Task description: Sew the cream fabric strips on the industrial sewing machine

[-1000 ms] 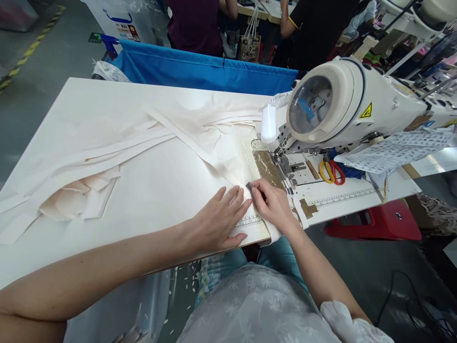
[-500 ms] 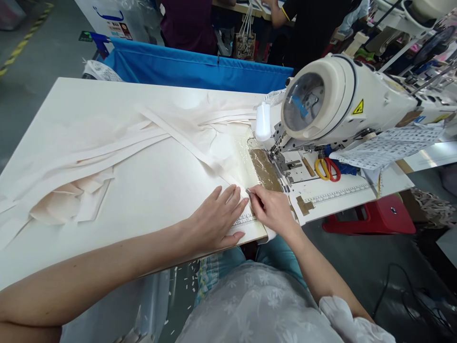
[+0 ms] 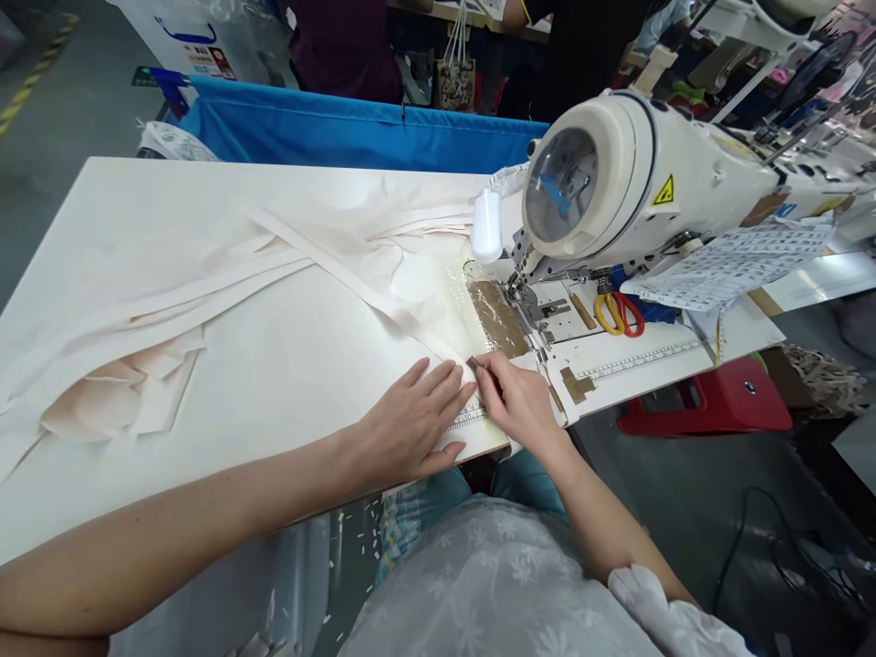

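Observation:
My left hand lies flat near the table's front edge, fingers stretched out, pressing on the end of a cream fabric strip. Close beside its fingertips, my right hand is closed in a pinch. A small grey object pokes out between its thumb and forefinger at the fabric; its kind is too small to tell. Part of a printed ruler scale shows between the hands. More cream fabric pieces spread leftward across the white table.
A white sewing machine stands to the right, with scissors having yellow and red handles on its bed. A patterned paper sheet hangs beside it. Behind the table runs a blue cloth bin. A red stool sits below right.
The view has shifted slightly, so the table and machine appear a little further left. Both hands keep nearly the same pose on the fabric.

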A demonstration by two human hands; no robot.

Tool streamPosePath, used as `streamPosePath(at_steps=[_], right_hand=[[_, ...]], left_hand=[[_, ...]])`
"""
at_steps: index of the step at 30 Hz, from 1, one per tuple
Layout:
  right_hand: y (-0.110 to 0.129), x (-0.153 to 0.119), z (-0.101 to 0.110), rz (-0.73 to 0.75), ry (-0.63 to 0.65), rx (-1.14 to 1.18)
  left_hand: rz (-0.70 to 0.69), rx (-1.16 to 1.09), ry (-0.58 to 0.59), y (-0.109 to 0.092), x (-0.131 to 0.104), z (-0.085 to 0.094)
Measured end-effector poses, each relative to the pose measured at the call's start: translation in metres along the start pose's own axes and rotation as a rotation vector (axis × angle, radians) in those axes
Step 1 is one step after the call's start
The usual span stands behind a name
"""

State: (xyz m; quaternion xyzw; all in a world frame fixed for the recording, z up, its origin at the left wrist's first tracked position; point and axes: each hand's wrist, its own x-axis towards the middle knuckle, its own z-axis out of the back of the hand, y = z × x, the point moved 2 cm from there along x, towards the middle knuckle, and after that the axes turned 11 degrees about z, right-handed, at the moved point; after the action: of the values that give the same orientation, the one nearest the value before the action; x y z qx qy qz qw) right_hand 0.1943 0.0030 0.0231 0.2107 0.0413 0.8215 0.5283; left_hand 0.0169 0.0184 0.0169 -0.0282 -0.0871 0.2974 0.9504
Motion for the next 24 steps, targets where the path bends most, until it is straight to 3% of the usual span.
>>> streamPosePath(at_steps=[10, 17, 21, 24], right_hand=[[0.0, 0.003, -0.004, 0.054, 0.077, -0.093], [-0.002, -0.023, 0.014, 0.043, 0.107, -0.064], [-0.005, -0.031, 0.02, -0.096, 0.033, 0.108], [-0.003, -0.027, 0.015, -0.09, -0.028, 0.094]], left_hand=[[-0.007, 0.032, 0.004, -0.001, 0.0, 0.003], [0.0, 0.052, 0.011, -0.002, 0.001, 0.005], [0.003, 0.033, 0.002, -0.003, 0.001, 0.003], [0.0, -0.005, -0.015, -0.003, 0.0, 0.001]])
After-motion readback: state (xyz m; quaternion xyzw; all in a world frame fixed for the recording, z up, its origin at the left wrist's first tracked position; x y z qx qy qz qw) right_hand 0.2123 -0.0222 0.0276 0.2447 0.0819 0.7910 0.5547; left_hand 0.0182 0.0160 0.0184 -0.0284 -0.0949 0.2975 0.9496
